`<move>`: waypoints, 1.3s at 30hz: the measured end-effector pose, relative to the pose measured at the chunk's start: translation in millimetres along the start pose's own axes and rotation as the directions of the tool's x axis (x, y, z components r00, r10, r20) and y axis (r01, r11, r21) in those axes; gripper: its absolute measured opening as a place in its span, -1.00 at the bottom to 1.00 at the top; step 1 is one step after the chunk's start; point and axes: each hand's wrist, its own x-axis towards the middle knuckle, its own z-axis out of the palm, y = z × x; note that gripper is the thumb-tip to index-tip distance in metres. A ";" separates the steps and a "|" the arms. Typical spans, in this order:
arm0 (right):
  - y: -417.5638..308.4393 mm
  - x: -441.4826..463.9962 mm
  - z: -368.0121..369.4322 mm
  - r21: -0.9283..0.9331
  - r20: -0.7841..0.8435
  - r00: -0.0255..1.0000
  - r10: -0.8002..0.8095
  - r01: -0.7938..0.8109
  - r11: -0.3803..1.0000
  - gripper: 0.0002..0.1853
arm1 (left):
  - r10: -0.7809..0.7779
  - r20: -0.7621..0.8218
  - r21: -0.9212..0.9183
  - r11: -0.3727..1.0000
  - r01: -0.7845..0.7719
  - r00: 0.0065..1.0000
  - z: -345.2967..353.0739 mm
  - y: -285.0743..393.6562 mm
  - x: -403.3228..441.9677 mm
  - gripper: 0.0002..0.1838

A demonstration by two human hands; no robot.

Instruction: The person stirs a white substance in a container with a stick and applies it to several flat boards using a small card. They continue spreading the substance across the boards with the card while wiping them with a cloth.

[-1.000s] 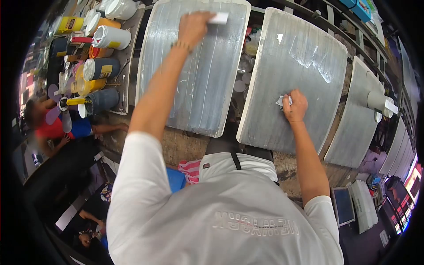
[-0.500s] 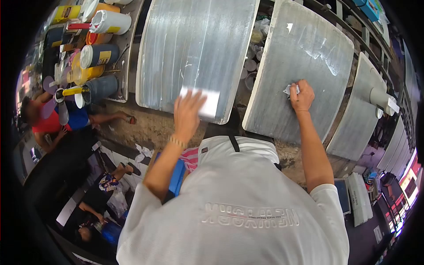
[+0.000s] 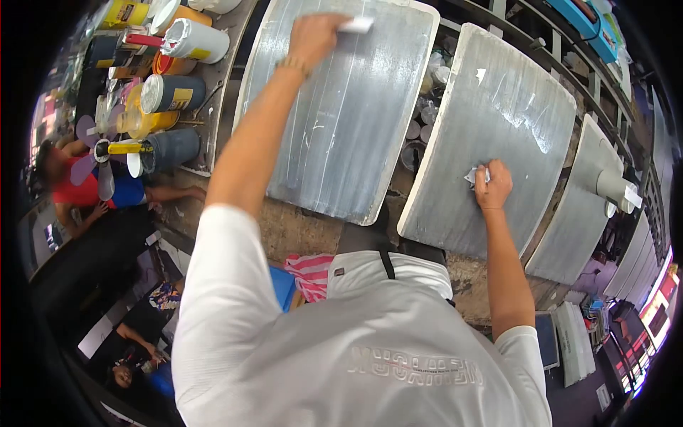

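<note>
Near the far end of the left grey board (image 3: 341, 128), my left hand (image 3: 315, 37) is closed on a small white sheet (image 3: 358, 25), seen tilted and nearly edge-on. Pale streaks run lengthwise along this board. My right hand (image 3: 494, 186) presses down on the right grey board (image 3: 491, 135), its fingers bunched round a crumpled white scrap (image 3: 472, 176), either paper or cloth. White smears mark the far part of that board.
Paint tubs and pots, including a white smeared bucket (image 3: 196, 40), crowd the left bench beside a fan (image 3: 102, 149). Another grey board (image 3: 573, 213) with a pale roll (image 3: 616, 188) lies right. One person sits at left, another lower left.
My left hand has swept from the near end of the left board to its far end, taking the white sheet with it. The right hand stays on its board with the scrap.
</note>
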 end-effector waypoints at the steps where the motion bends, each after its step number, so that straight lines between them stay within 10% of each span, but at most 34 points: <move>1: 0.6 -1.3 -0.1 -0.004 0.011 1.000 0.013 -0.013 1.000 -0.81 | -0.015 -0.012 -0.019 1.000 0.015 1.000 12.5 -8.1 27.2 -0.56; 8: -2.0 -5.7 -0.6 -0.039 0.040 0.997 0.069 -0.067 0.997 -0.83 | 0.083 -0.008 -0.046 0.996 -0.083 0.997 35.3 -29.2 28.3 -0.63; 20: -1.3 -3.1 2.2 0.026 0.014 0.999 0.052 -0.052 0.998 -0.82 | -0.235 0.343 -0.027 0.965 0.259 0.910 -117.7 92.2 -380.0 -0.31; 30: 2.7 -4.3 1.9 -0.053 0.011 1.000 -0.008 0.009 0.999 -0.80 | 0.122 -0.031 -0.019 0.992 -0.123 0.992 -62.6 -48.0 -87.2 -0.49; 33: 5.7 -4.8 4.7 -0.071 0.016 1.000 -0.001 0.002 0.997 -0.81 | -0.003 0.053 0.154 0.988 -0.005 0.999 -25.5 -85.7 33.3 -0.49; 34: 6.7 -7.3 3.9 -0.078 0.025 1.000 0.009 -0.007 0.997 -0.82 | 0.042 -0.056 -0.042 0.998 -0.044 0.998 5.0 -110.7 57.3 -0.63; 39: 0.5 -9.8 2.4 -0.049 0.032 0.999 0.037 -0.035 0.998 -0.79 | -0.112 0.092 0.021 0.994 0.111 0.989 4.9 -97.6 38.9 -0.58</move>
